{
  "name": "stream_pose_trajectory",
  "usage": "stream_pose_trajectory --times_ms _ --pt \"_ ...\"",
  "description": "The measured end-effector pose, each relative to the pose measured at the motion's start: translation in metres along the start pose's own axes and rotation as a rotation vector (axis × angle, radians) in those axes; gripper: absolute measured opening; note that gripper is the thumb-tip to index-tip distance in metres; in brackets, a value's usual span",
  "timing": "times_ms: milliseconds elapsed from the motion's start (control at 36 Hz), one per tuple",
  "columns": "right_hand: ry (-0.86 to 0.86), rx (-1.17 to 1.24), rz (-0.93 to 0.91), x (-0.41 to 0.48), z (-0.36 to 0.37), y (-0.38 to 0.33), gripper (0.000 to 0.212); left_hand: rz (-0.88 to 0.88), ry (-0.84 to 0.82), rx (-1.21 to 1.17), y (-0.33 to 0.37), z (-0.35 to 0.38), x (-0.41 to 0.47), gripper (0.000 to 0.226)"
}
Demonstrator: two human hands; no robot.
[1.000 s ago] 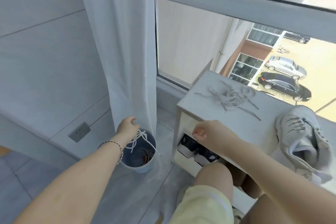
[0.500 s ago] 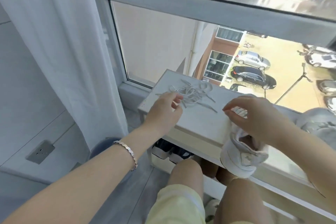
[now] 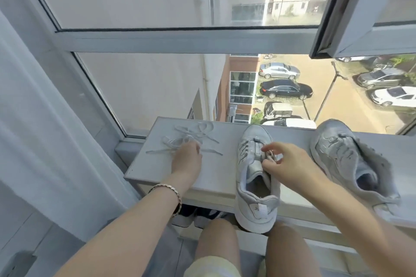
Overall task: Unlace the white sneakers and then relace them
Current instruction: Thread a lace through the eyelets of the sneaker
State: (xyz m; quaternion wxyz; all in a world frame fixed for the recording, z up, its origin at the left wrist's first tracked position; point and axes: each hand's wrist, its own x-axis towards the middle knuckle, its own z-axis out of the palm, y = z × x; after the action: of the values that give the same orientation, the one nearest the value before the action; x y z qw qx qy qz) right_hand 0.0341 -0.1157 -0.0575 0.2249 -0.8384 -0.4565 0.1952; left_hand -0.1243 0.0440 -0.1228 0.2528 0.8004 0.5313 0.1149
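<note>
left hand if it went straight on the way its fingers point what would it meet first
The loose laces on the shelf top: the left hand points at them, reaching the pile's near edge, likely touching.

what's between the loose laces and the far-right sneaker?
In the head view, the other white sneaker, heel overhanging the front edge, with the right hand pinching at its tongue.

2 bare arms run up to a bare left hand point(image 3: 186, 162) and right hand point(image 3: 290, 165). A slim bracelet point(image 3: 174, 195) of pale and dark links circles the left wrist. Pale yellow shorts point(image 3: 211, 265) end above 2 bare knees.
</note>
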Motion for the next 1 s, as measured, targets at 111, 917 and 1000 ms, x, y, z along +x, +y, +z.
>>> stream_pose_trajectory --times_ms 111,917,1000 --pt "0.055 -0.007 -0.006 -0.001 -0.002 0.01 0.035 -0.035 0.037 0.066 0.002 -0.003 0.003 0.016" --pt "-0.239 0.728 -0.259 0.074 -0.035 -0.069 0.052 0.264 -0.148 -0.86 0.094 -0.101 0.0 0.02" --pt "-0.295 0.572 -0.321 0.07 -0.036 -0.062 0.038 0.279 -0.22 -0.869 0.101 -0.1 -0.002 0.021"
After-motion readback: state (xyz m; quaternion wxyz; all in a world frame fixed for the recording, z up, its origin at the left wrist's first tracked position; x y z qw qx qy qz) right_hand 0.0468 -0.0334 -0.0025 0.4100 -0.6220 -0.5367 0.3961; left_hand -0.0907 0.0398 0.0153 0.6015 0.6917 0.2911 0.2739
